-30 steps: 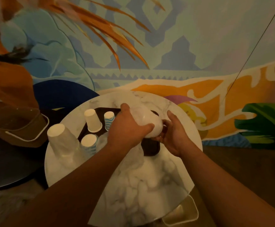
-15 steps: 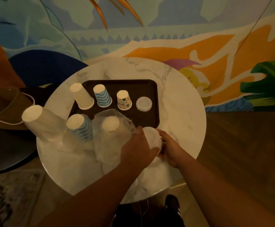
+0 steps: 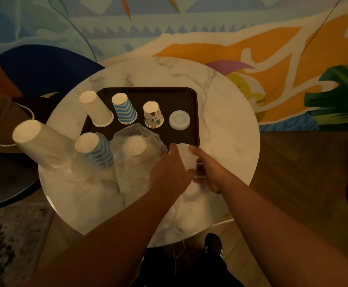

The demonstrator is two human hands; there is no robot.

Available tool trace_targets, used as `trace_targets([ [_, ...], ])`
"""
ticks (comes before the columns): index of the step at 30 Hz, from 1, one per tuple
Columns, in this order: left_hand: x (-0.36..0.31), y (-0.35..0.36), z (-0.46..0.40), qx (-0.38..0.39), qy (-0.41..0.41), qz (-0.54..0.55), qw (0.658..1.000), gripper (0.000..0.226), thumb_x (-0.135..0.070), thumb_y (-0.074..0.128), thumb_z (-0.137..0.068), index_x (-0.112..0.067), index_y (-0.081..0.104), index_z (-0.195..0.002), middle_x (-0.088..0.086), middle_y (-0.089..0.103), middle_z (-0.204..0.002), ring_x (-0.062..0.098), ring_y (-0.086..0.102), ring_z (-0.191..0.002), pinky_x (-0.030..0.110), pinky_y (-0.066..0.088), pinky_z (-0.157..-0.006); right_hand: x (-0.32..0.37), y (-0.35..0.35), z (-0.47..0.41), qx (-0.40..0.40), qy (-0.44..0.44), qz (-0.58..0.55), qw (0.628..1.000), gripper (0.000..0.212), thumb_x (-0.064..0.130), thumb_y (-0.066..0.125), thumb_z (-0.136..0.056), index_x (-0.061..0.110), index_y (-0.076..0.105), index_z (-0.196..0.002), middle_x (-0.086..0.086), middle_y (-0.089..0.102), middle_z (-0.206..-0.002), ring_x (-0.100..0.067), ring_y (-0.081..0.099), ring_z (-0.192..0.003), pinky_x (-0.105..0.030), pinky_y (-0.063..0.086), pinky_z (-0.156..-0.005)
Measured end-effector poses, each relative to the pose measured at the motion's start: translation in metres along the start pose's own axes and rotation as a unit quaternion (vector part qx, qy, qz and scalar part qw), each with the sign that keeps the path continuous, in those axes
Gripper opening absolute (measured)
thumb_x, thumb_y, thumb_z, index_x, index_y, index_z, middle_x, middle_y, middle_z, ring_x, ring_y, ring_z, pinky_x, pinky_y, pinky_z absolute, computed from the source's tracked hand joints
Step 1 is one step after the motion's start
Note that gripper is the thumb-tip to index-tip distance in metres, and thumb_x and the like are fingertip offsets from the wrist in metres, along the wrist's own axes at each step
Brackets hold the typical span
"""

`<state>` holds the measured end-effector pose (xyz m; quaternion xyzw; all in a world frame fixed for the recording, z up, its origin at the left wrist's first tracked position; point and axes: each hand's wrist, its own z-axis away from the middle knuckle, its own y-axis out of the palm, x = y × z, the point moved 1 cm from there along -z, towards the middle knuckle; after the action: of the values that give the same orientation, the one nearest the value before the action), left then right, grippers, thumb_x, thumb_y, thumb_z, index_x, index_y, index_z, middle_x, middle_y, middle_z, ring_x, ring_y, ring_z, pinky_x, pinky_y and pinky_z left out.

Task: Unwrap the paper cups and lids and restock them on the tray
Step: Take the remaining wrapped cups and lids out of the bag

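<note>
Both hands grasp 1 stack of lids (image 3: 186, 157) at the tray's (image 3: 194, 129) near right corner: the left hand (image 3: 170, 171) wraps its left side, the right hand (image 3: 209, 172) pinches its right. Farther along the tray stand 3 upturned cups (image 3: 125, 109) and another lid stack (image 3: 179, 120).

We record a white marble surface (image 3: 227, 125) with grey veins and a dark brown tray (image 3: 181, 96). On the tray: a plain white cup (image 3: 98, 110), a blue-and-white zigzag cup (image 3: 125, 109), a white cup with small multicoloured motifs (image 3: 153, 116) and a translucent white lid (image 3: 179, 120). The mural (image 3: 210, 38) shows orange, blue, green and cream.
</note>
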<state>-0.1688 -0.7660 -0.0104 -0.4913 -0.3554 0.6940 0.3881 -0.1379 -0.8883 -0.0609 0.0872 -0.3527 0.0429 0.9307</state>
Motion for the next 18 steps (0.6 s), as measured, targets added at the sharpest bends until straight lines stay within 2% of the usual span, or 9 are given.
trace_targets([
  [1,0.0,0.0,0.0,0.002,0.0,0.002,1.0,0.086,-0.046,0.068,-0.083,-0.02,0.015,-0.145,0.011,0.042,-0.139,0.029,0.051,-0.122,0.042,0.048,-0.093,0.0,0.001,0.0,-0.003,-0.002,0.018,1.0,0.052,0.06,0.066,-0.076,0.022,0.062,-0.111,-0.006,0.064,-0.117,-0.025,0.058,-0.11,-0.042,0.046,-0.099],
  [4,0.0,0.0,0.001,0.004,0.004,0.018,1.0,0.088,-0.049,0.07,-0.08,-0.019,0.019,-0.144,0.01,0.045,-0.137,0.028,0.052,-0.121,0.041,0.05,-0.092,-0.002,0.003,-0.005,-0.047,-0.012,0.06,0.997,0.059,0.054,0.07,-0.068,0.017,0.062,-0.113,-0.008,0.068,-0.112,-0.025,0.064,-0.104,-0.046,0.05,-0.099],
  [6,0.0,-0.001,0.001,0.006,0.01,0.033,0.999,0.088,-0.05,0.071,-0.078,-0.019,0.021,-0.143,0.009,0.048,-0.134,0.028,0.054,-0.119,0.042,0.05,-0.091,-0.002,0.006,-0.005,-0.061,-0.024,0.062,0.996,0.045,0.049,0.068,-0.075,0.019,0.06,-0.107,-0.008,0.067,-0.11,-0.027,0.064,-0.102,-0.048,0.051,-0.098],
  [8,0.001,-0.003,0.002,0.016,0.014,0.035,0.999,0.091,-0.05,0.07,-0.079,-0.018,0.018,-0.147,0.01,0.045,-0.139,0.028,0.051,-0.123,0.041,0.048,-0.095,0.0,0.005,-0.004,-0.075,-0.031,0.064,0.995,0.036,0.043,0.066,-0.081,0.02,0.057,-0.108,-0.006,0.064,-0.111,-0.027,0.062,-0.103,-0.049,0.051,-0.097],
  [12,-0.003,-0.016,0.008,0.019,0.033,0.035,0.999,0.096,-0.049,0.066,-0.084,-0.016,0.008,-0.153,0.012,0.019,-0.158,0.028,0.032,-0.141,0.038,0.038,-0.106,0.008,0.005,0.003,-0.109,-0.063,0.115,0.985,0.046,0.036,0.063,-0.083,0.022,0.05,-0.125,-0.004,0.057,-0.118,-0.023,0.057,-0.1,-0.046,0.052,-0.094],
  [14,-0.007,-0.029,0.014,-0.004,0.056,0.048,0.997,0.09,-0.047,0.065,-0.085,-0.015,0.014,-0.152,0.01,0.02,-0.157,0.026,0.033,-0.14,0.036,0.038,-0.106,0.014,0.006,0.007,-0.129,-0.081,0.141,0.978,0.053,0.033,0.063,-0.084,0.02,0.047,-0.133,-0.006,0.055,-0.125,-0.024,0.057,-0.1,-0.043,0.052,-0.092],
  [18,-0.014,-0.065,0.025,-0.066,0.111,0.08,0.988,0.069,-0.038,0.063,-0.088,-0.015,0.03,-0.144,0.006,0.037,-0.143,0.023,0.046,-0.126,0.029,0.041,-0.095,0.023,0.01,0.012,-0.155,-0.108,0.204,0.961,0.062,0.031,0.062,-0.087,0.017,0.041,-0.144,-0.01,0.052,-0.138,-0.032,0.054,-0.118,-0.048,0.048,-0.1],
])
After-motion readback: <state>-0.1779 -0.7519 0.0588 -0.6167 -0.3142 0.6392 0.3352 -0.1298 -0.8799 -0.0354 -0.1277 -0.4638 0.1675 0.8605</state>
